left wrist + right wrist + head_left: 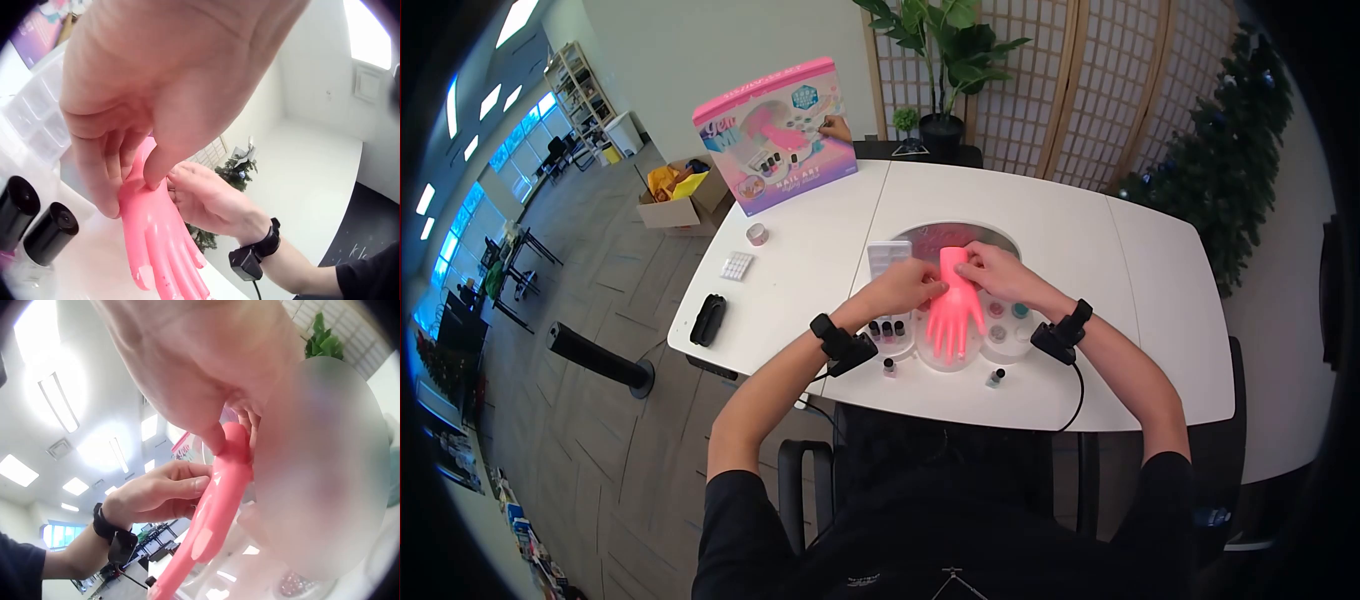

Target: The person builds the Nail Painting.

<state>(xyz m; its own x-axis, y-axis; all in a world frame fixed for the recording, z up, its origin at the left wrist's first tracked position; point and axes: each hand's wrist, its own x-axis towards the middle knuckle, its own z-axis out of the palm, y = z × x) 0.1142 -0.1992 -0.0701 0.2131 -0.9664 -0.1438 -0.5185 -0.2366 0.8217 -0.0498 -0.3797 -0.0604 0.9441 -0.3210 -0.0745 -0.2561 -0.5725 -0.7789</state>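
Note:
A pink plastic model hand [953, 312] lies over a white nail-art station [1003, 350], its fingers toward the person. My left hand [905, 286] pinches one side near its wrist; in the left wrist view thumb and fingers straddle the pink plastic [150, 219]. From the other side, my right hand [997, 272] grips the wrist end. Seen from the right wrist, its thumb and fingers close around that rounded end [234, 440]. Black-capped nail polish bottles [887, 329] stand in the station left of the model hand. Small round pots [997, 333] sit on its right.
Behind the hands is an oval mirror [920, 238], beside a clear compartment tray [888, 254]. Two loose polish bottles stand at the front, one left [889, 369] and one right [996, 378]. A nail art box [785, 140], small jar [757, 234] and black case [709, 320] occupy the left side.

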